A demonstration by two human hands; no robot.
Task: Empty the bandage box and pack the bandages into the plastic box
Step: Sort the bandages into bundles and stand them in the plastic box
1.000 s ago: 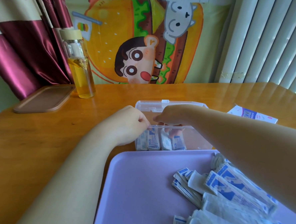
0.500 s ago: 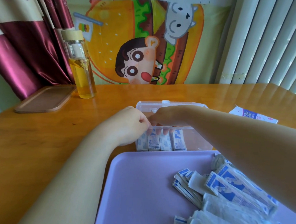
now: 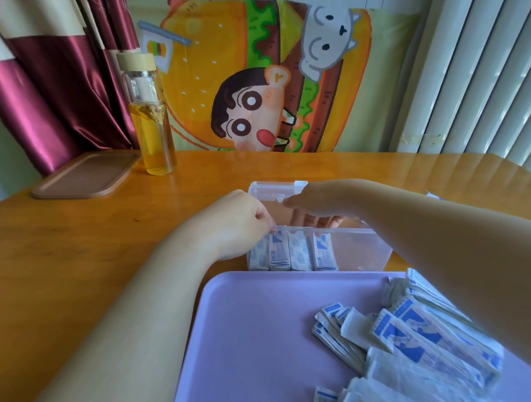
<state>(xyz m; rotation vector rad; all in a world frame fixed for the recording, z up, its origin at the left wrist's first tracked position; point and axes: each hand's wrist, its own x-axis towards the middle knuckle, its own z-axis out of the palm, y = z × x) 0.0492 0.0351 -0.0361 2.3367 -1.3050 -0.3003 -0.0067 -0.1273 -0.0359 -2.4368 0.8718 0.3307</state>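
Head view: your left hand (image 3: 238, 222) is curled against the near-left corner of the plastic box (image 3: 362, 253), fingertips at its rim; whether they pinch it cannot be told. Your right hand (image 3: 317, 201) reaches in from above, fingers straight, pointing down over four bandages (image 3: 292, 253) that stand upright at the box's left end. The box sits just beyond the purple tray (image 3: 249, 339), where loose bandages (image 3: 420, 350) are heaped at the right.

The tray (image 3: 249, 339) is lilac, the bandages (image 3: 429, 344) blue-and-white (plastic box (image 3: 360, 253) clear), the table (image 3: 67, 266) honey-brown
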